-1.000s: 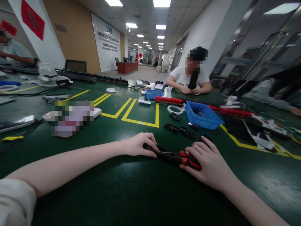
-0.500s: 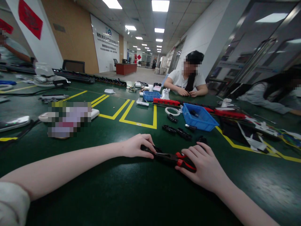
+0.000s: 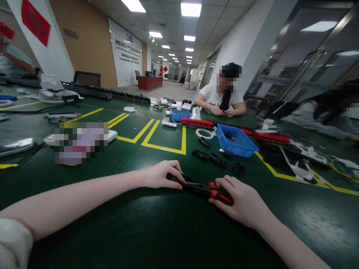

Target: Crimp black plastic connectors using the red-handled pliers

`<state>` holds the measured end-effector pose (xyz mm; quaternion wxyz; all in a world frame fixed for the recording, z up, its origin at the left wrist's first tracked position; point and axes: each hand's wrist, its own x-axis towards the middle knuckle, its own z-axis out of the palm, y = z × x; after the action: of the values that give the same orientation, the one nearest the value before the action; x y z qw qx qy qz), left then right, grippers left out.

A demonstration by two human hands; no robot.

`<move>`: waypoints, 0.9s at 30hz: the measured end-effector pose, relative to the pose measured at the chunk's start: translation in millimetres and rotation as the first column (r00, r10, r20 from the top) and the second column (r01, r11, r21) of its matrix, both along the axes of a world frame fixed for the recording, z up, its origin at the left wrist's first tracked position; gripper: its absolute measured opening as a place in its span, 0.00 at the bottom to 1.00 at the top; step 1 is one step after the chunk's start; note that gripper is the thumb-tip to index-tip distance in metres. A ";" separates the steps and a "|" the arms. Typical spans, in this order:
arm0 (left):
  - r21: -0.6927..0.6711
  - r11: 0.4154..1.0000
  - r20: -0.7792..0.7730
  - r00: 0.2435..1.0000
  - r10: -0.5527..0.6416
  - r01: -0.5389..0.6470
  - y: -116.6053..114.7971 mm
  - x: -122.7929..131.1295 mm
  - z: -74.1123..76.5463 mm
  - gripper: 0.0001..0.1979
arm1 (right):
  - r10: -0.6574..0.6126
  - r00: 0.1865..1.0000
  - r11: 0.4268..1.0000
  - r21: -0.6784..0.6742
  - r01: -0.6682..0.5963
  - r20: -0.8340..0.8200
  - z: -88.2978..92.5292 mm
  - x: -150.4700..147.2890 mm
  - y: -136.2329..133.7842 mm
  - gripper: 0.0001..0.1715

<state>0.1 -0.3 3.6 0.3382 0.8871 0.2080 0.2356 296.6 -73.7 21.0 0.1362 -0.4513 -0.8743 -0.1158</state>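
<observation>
My right hand (image 3: 238, 198) is closed around the red and black handles of a pair of long-nose pliers (image 3: 214, 191), whose jaws point left. Thumb and fingers of my left hand (image 3: 165, 175) pinch a small black part (image 3: 173, 178) at the tips of those jaws. The part is mostly covered by my fingers, so its exact kind does not show. Just beyond the pliers, several black parts (image 3: 217, 160) lie on the green table (image 3: 151, 224), and another dark piece (image 3: 238, 169) sits near my right hand.
A blue bin (image 3: 238, 144) with dark parts stands at the right, beside a white ring-shaped roll (image 3: 204, 133). Behind it runs a red strip (image 3: 198, 122). A phone-like item (image 3: 84, 145) lies at the left. A co-worker (image 3: 221, 97) sits across the table.
The fingers of my right hand have drawn down closer over the plier handles, uncovering the dark piece behind them. My left hand stays nearly in place. The view has shifted slightly.
</observation>
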 end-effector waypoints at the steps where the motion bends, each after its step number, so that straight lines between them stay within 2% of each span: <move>1: 0.000 1.000 -0.003 1.000 -0.001 0.001 0.0 0.0 0.0 0.10 | 0.002 1.000 1.000 0.000 -0.002 -0.001 0.2 0.8 0.3 0.22; 9: 0.007 1.000 0.000 1.000 0.010 -0.010 -0.5 0.0 0.2 0.10 | -0.013 1.000 0.998 -0.066 0.014 0.004 -0.2 0.8 -0.2 0.21; 18: -0.003 1.000 0.014 1.000 -0.001 0.001 0.5 -1.1 -1.0 0.10 | -0.062 0.998 0.996 -0.068 0.062 -0.008 -1.7 -7.3 -8.3 0.23; 27: 0.007 1.000 0.003 1.000 -0.002 0.002 -0.3 -0.4 -0.6 0.10 | -0.041 0.999 0.994 -0.097 0.043 0.019 -0.1 -0.9 -2.2 0.22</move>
<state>-0.3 -0.6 3.0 0.3357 0.8881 0.2058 0.2370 295.7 -75.9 21.0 0.1041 -0.4746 -0.8704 -0.0796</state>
